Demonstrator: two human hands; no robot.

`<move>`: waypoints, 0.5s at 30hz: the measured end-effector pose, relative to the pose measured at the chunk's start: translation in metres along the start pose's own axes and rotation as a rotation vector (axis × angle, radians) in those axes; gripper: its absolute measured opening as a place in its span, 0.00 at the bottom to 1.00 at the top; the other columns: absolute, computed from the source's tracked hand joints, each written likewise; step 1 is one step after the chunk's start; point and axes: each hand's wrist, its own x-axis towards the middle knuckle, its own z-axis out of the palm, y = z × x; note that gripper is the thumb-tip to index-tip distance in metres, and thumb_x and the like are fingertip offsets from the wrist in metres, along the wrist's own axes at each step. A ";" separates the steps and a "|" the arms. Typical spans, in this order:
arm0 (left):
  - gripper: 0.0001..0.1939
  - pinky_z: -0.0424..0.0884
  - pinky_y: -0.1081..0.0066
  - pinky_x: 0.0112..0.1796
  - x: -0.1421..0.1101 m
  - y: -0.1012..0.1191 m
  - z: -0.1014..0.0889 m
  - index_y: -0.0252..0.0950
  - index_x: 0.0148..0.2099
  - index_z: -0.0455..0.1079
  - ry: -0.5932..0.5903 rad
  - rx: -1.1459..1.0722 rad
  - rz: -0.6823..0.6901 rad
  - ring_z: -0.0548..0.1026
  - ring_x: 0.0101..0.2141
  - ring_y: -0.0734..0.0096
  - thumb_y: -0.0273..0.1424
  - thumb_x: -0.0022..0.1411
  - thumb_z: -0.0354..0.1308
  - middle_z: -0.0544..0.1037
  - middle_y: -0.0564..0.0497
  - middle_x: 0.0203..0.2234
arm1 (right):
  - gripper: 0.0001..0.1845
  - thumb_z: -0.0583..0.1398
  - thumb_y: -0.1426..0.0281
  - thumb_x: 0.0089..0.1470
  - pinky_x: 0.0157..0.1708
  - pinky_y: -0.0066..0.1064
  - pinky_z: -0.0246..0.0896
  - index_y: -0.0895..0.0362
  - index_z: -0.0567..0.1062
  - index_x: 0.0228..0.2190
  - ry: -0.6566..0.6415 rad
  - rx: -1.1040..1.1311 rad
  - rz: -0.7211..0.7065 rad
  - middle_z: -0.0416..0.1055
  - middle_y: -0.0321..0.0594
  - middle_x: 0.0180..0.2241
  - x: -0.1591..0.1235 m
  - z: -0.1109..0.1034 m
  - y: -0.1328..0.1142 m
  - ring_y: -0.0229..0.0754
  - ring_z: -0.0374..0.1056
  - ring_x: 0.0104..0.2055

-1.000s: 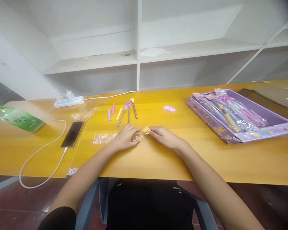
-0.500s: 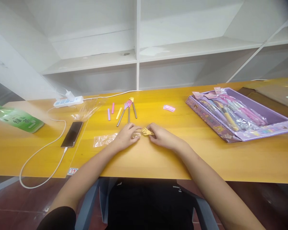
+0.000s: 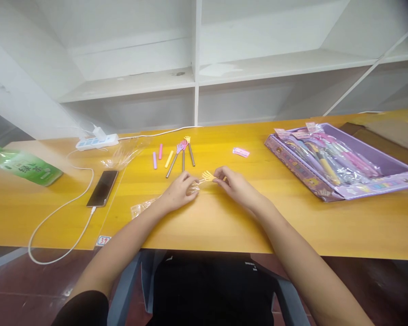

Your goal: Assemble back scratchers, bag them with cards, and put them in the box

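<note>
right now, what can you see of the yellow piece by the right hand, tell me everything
The yellow hand-shaped piece looks like molded plastic, with several slim, fanned prongs pointing left. The right hand pinches its right end, hiding part of it. It sits just beyond the clear wrapper's right end; whether they touch is unclear.

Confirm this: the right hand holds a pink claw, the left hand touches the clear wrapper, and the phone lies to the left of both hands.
Not quite: the head view shows that the claw in the right hand is yellow. The left hand does touch the clear wrapper, and the phone lies to the left of both.
</note>
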 end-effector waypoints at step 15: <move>0.09 0.74 0.61 0.51 0.000 0.000 0.001 0.39 0.50 0.74 -0.005 -0.083 0.059 0.74 0.44 0.62 0.33 0.68 0.62 0.69 0.47 0.43 | 0.03 0.62 0.68 0.64 0.43 0.40 0.67 0.52 0.75 0.41 -0.143 -0.036 -0.148 0.74 0.43 0.40 -0.001 -0.002 -0.004 0.47 0.70 0.39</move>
